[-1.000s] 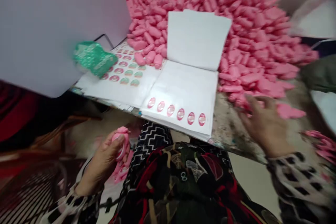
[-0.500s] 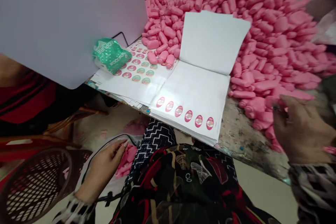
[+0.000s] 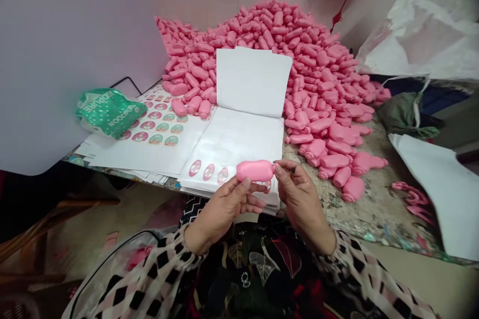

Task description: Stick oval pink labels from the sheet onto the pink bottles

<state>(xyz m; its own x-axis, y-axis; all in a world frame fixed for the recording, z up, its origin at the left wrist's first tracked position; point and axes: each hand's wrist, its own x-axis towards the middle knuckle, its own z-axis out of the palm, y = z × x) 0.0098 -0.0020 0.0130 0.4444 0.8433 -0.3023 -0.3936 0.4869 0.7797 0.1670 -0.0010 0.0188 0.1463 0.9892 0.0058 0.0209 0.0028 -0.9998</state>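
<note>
A small pink plastic bottle [image 3: 255, 170] lies sideways between my two hands, above the lower edge of a sticker sheet [image 3: 239, 134]. My left hand [image 3: 228, 207] supports its broad end, thumb in front and fingers beneath. With finger and thumb, my right hand [image 3: 299, 194] pinches the narrow neck end. A row of oval pink stickers [image 3: 208, 172] runs along the sheet's bottom, partly covered by the bottle and my hands. The sheet's blank upper part [image 3: 253, 82] is folded up against the heap of pink bottles [image 3: 277, 30].
Left of the sheet lie more sticker sheets [image 3: 123, 159] with a green packet [image 3: 110, 112] on top. A pale panel [image 3: 75, 60] stands at the left. White paper [image 3: 441, 184], pink scraps [image 3: 413, 202] and a white plastic bag [image 3: 437, 35] are at the right.
My right hand has come from the bottle heap to the middle, now with a bottle. My left hand has risen from beside the bag below the table to hold it too. The view has shifted right.
</note>
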